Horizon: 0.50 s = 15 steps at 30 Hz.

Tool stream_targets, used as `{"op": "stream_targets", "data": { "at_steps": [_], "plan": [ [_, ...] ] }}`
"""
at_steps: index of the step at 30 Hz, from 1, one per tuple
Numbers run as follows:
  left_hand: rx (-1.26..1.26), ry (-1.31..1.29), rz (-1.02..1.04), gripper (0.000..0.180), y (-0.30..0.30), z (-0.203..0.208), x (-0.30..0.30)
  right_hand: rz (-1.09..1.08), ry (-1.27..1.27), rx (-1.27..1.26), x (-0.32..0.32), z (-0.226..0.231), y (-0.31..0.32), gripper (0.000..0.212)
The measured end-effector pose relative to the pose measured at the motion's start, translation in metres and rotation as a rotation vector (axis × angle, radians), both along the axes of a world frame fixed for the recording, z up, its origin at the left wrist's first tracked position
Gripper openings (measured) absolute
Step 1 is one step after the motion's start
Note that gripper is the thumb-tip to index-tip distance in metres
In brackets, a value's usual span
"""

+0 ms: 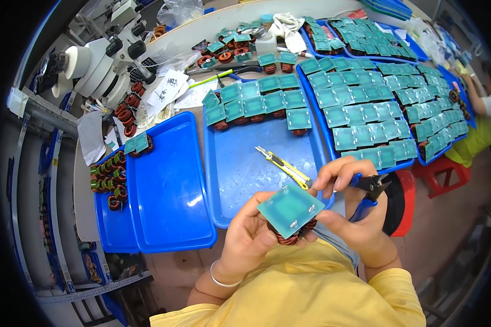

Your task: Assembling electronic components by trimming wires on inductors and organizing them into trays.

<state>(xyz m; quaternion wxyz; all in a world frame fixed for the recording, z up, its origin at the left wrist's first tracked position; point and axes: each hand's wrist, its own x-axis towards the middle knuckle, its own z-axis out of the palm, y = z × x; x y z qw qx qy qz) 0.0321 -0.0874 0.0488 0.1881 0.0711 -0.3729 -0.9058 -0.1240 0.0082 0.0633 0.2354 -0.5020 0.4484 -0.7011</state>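
Observation:
In front of my body, my left hand (248,237) holds a copper-wound coil (289,238) topped by a square green circuit board (290,210). The board faces up, tilted, with small solder spots near its edges. My right hand (360,220) is curled around blue-handled cutting pliers (372,188), whose dark head points right. Its thumb and fingertips are also at the board's right side. A yellow utility knife (283,167) with its tip toward the far left lies in the blue tray (240,182) just beyond my hands.
Board-topped coils (251,101) stand in rows at that tray's far end. Fuller trays of green boards (360,114) are to the right. Left is another blue tray (172,191), near bare coils (112,180) and a microscope (93,65). A person (488,120) works at far right near a red stool (442,177).

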Motion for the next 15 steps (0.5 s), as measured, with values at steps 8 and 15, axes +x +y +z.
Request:
{"op": "stream_targets", "data": {
  "at_steps": [8, 15],
  "plan": [
    [-0.079, 0.048, -0.04, 0.062, -0.004, 0.002, 0.003, 0.019, 0.053, 0.063, 0.001, 0.002, 0.001, 0.05],
    [-0.676, -0.146, 0.188, 0.066, -0.004, 0.004, 0.011, 0.105, 0.032, -0.002, 0.002, -0.001, 0.001, 0.045]
  ]
}}
